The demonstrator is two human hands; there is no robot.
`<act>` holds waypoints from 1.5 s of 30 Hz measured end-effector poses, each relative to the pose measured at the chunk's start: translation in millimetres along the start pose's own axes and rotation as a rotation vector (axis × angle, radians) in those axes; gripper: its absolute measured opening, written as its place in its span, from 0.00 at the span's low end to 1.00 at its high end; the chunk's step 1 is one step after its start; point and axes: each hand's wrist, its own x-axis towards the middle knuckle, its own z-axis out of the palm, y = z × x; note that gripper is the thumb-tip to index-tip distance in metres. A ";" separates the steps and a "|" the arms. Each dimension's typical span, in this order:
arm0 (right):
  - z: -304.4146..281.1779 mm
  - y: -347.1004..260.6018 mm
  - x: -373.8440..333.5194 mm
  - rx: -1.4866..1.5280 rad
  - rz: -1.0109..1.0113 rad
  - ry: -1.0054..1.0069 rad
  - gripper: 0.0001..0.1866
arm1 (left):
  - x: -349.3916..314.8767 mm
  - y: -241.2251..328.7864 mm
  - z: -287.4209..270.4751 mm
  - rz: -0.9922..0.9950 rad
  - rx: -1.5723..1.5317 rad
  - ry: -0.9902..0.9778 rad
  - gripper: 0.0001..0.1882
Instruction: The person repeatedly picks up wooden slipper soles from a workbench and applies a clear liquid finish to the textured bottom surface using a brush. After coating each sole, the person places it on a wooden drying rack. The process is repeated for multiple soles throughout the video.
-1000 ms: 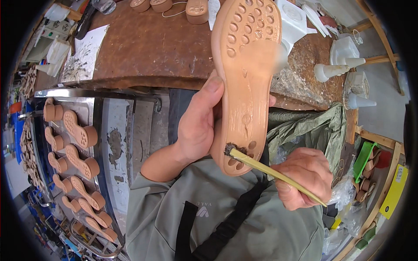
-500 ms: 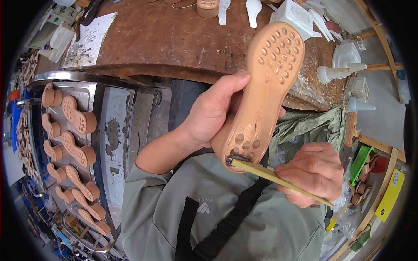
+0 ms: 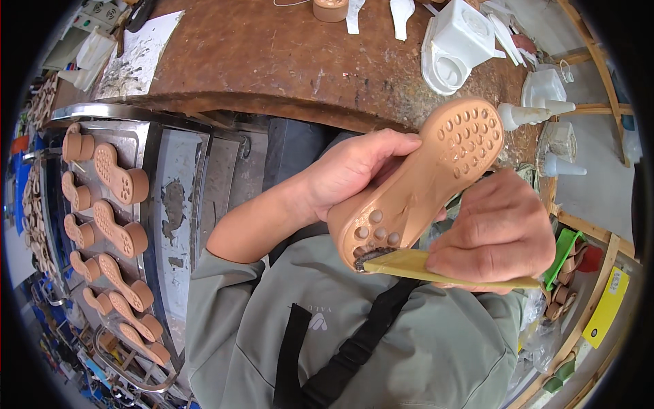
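Observation:
A tan shoe sole (image 3: 409,194) with a raised heel is in my left hand (image 3: 357,167), thumb along its edge and the other fingers mostly hidden behind. Its underside faces up, with round dimples at the toe and round holes at the heel. The heel surface looks glossy and wet. Between the fingers of my right hand (image 3: 494,235) is a flat yellow-handled brush (image 3: 409,264). Its dark bristles touch the heel end, just below the holes.
A metal tray (image 3: 129,150) at the left holds several tan soles (image 3: 116,228). On the brown worktable (image 3: 272,61) stand a white plastic container (image 3: 453,41) and white sole-shaped pieces (image 3: 402,17). Pale nozzle-tipped bottles (image 3: 524,114) and a green bin (image 3: 562,255) are on the right.
The sole's toe has swung down and to the right. My right hand has risen a little, and the brush handle lies more level, its bristles still on the heel.

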 end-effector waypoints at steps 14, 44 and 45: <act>-28.1 21.0 17.4 0.218 0.148 -0.339 0.03 | 10.9 -0.2 -1.6 -0.140 0.102 0.089 0.17; -5.4 31.8 -62.8 -0.225 0.725 1.093 0.06 | 3.7 4.4 6.8 0.349 0.338 0.172 0.35; -6.5 44.7 -67.5 -0.300 0.687 1.167 0.06 | 3.3 6.6 -3.4 0.341 0.328 0.120 0.34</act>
